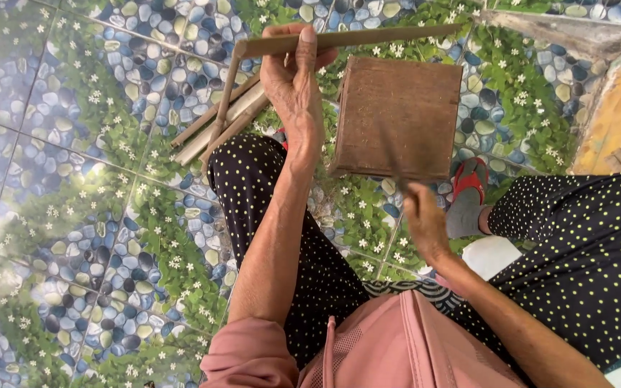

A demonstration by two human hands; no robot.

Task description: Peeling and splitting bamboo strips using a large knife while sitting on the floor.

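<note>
Left hand (292,79) is clamped on a thin bamboo strip (346,39), held level above a small wooden stool (397,118). We see the right hand (425,219) closed around a knife handle near the stool's front edge, blade blurred. More strips (217,126) lie on the tiled floor (73,179).

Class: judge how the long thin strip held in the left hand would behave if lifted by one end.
The strip looks thin and flat, so probably light. It bends sharply beside the left hand, so likely flexible, apt to droop. Its smooth face may slip.
</note>
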